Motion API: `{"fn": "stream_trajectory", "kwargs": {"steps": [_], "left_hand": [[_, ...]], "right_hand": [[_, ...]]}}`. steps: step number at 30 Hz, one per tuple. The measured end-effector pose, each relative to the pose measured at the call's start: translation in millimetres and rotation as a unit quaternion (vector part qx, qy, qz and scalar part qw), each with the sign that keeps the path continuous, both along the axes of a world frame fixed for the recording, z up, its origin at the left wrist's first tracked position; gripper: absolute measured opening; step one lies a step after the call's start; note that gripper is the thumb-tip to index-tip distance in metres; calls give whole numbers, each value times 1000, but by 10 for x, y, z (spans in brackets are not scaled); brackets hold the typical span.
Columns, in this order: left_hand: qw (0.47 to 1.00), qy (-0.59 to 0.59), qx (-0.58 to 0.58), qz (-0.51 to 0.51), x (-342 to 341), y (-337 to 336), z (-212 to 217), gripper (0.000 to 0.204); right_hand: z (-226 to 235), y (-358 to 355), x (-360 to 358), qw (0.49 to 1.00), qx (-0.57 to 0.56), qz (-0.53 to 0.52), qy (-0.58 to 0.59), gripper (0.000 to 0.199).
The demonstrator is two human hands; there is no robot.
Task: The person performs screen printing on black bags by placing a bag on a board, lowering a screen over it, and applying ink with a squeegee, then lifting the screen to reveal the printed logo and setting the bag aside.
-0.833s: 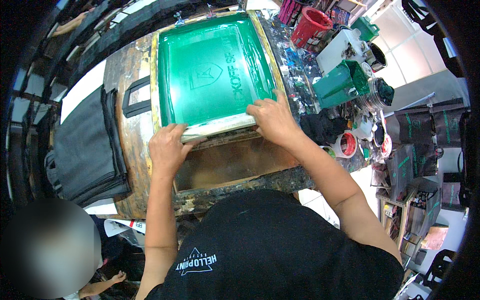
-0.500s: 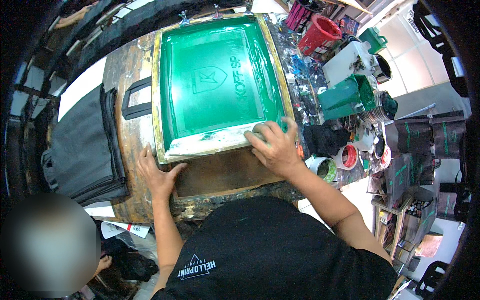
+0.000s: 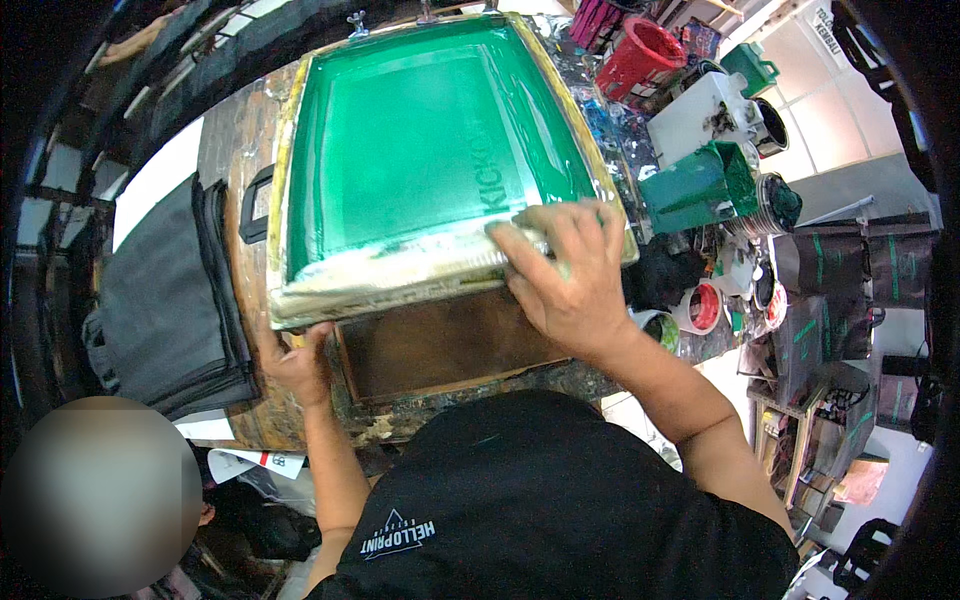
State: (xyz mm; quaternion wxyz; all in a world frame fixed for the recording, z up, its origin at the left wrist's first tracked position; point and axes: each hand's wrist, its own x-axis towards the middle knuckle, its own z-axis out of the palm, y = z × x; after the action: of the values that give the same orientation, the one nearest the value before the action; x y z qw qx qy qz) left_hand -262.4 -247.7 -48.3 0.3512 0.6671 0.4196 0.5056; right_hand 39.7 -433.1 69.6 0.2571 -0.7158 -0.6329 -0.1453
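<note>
A screen-printing frame point(image 3: 628, 215) with a yellowish rim slants up toward me, its near edge raised off the table. Green ink point(image 3: 410, 140) covers its mesh, and raised-looking lettering shows through. My right hand point(image 3: 572, 265) is closed over the near edge, right of its middle, fingers on top. Just below the near left corner is my left hand point(image 3: 300, 368), thumb and forefinger apart, the thumb close to the frame's underside. Beneath the frame lies a brown board point(image 3: 440, 350). A black bag handle point(image 3: 256, 205) sticks out at the frame's left side.
Stacked black fabric bags point(image 3: 165, 290) lie on the left of the worktable point(image 3: 240, 130). Along the right stand a red bucket point(image 3: 640, 55), a green container point(image 3: 700, 190) and tape rolls point(image 3: 698, 308). A blurred person point(image 3: 100, 500) is at lower left.
The frame's near edge has risen and come toward me, with my right hand on it. My left hand has shifted slightly down and left, below the corner.
</note>
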Motion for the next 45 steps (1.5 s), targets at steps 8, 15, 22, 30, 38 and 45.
{"fn": "stream_trajectory", "kwargs": {"steps": [8,15,22,30,38,45], "left_hand": [[993,-89,82,8,724,420,1376,57],[991,130,40,13,736,578,670,81],[868,492,28,61,734,165,-51,93],[956,288,-54,-35,831,492,1,84],[993,77,32,-85,447,1299,744,59],[1000,18,-8,-5,-890,1397,1559,59]], "right_hand": [[1202,805,426,970,143,-55,-186,56],[1769,1153,604,988,51,-74,-130,49],[2072,1164,661,996,36,-40,-69,58],[2355,1002,652,995,-63,-41,-65,62],[2118,1391,838,997,6,-7,-75,61],[2096,1405,745,991,-36,-91,-93,61]]}}
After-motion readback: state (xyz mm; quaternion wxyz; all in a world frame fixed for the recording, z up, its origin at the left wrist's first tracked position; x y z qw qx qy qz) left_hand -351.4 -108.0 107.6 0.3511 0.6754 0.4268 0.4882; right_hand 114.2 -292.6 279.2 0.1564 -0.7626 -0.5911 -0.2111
